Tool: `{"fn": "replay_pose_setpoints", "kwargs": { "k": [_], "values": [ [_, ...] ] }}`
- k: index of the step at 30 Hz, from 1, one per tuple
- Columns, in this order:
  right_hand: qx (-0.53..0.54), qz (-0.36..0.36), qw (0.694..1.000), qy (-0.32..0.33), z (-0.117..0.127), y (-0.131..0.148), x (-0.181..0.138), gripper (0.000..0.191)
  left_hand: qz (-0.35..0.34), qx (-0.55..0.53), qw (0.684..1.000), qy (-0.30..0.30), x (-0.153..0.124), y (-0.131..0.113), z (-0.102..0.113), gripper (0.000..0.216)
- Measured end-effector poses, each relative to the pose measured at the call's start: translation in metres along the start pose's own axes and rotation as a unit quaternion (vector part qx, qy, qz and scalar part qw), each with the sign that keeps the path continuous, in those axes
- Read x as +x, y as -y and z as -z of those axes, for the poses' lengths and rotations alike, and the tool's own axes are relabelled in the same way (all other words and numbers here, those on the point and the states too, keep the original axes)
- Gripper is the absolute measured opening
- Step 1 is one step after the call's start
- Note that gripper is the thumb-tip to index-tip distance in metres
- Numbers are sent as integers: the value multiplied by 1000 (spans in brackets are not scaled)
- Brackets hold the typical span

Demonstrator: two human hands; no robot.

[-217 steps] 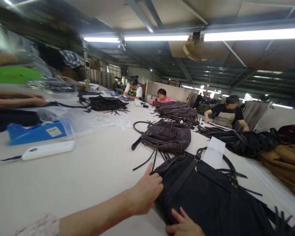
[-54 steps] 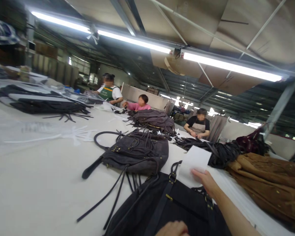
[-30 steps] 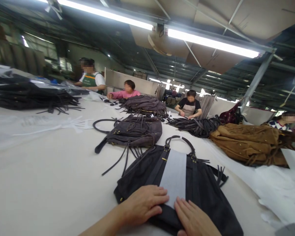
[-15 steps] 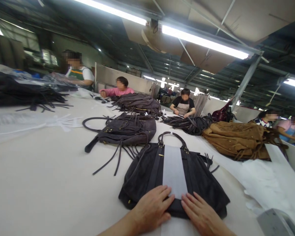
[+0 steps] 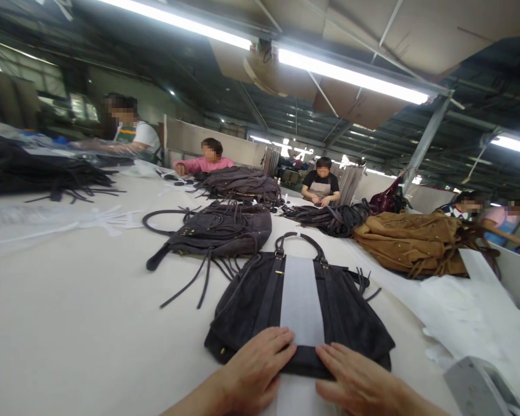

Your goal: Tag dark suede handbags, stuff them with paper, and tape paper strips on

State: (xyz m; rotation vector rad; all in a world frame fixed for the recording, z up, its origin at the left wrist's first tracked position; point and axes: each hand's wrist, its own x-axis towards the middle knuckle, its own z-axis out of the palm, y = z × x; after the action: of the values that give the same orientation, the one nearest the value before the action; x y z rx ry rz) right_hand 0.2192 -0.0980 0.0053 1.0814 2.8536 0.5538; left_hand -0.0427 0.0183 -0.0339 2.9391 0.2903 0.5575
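A dark suede handbag lies flat on the white table right before me, handles pointing away. A white paper strip runs down its middle and hangs over its near edge. My left hand rests flat on the bag's near edge at the left of the strip, fingers spread. My right hand lies flat on the same edge at the right of the strip, fingers stretched out. Neither hand grips anything.
A grey-brown fringed bag lies just beyond, another bag behind it. A tan suede bag and white paper sheets are at the right. Black straps are piled mid-table. Several people sit along the far edge. A grey box corner shows bottom right.
The white strip, earlier held up in my right hand, now lies along the bag's middle. Both hands have come down flat onto the bag's near edge and slid slightly toward me.
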Motion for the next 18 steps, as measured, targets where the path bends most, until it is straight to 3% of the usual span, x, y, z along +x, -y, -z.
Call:
{"fn": "replay_pose_setpoints", "kwargs": {
  "k": [4, 11, 16, 18],
  "values": [
    [-80, 5, 995, -67, -17, 3, 5, 19, -15, -7, 1000, -26, -4, 2, -4, 75],
    [-113, -68, 967, -219, -80, 11, 9, 4, -13, -1, 1000, -24, -15, 3, -3, 90],
    [-76, -151, 930, -325, -95, 18, 20, 16, -21, 6, 1000, 19, -23, 9, -6, 96],
    [-75, -151, 918, -360, -95, 19, 24, 17, -36, 15, 999, 28, -23, 12, -9, 100]
  ]
}}
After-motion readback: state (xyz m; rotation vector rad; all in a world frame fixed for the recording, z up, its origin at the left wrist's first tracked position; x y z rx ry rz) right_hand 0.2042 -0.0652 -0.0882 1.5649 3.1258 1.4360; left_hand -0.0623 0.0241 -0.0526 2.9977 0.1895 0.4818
